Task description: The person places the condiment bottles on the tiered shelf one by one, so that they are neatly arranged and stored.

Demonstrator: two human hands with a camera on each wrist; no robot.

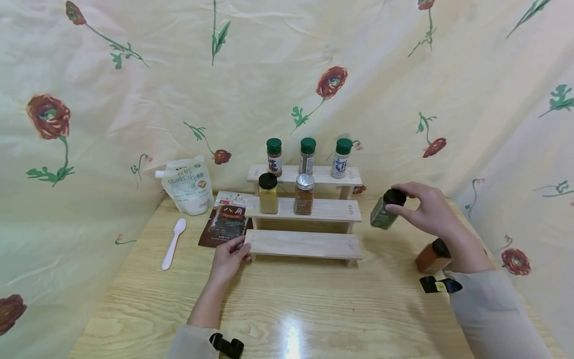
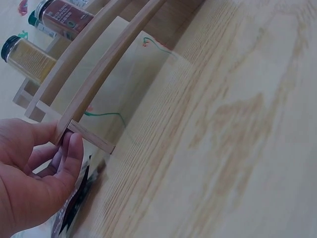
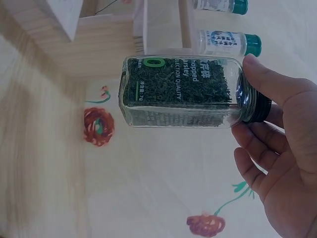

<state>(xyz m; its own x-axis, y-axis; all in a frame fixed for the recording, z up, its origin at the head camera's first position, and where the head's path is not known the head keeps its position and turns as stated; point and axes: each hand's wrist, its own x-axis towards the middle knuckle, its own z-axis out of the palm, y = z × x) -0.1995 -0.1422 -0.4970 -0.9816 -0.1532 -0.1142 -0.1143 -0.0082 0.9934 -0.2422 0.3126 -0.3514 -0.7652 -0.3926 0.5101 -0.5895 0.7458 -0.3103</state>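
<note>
A glass jar of chopped parsley [image 3: 178, 89] with a black lid is held by my right hand [image 1: 423, 207], whose thumb and fingers grip it around the lid. In the head view the jar hangs tilted to the right of the wooden rack [image 1: 302, 244]. My left hand [image 1: 228, 259] pinches the left end of the rack's lowest step, as the left wrist view shows up close. On the middle step stand a black-lidded yellow spice jar [image 1: 268, 194] and a silver-lidded brown spice jar [image 1: 304, 195]. Three green-capped shakers [image 1: 307, 155] line the top step.
Left of the rack are a white spouted pouch [image 1: 187, 184], a dark star anise packet [image 1: 226, 219] and a white spoon [image 1: 173, 244]. A black-lidded jar with orange-red contents [image 1: 431, 257] stands by my right forearm. Flowered cloth [image 1: 287, 65] hangs behind the table.
</note>
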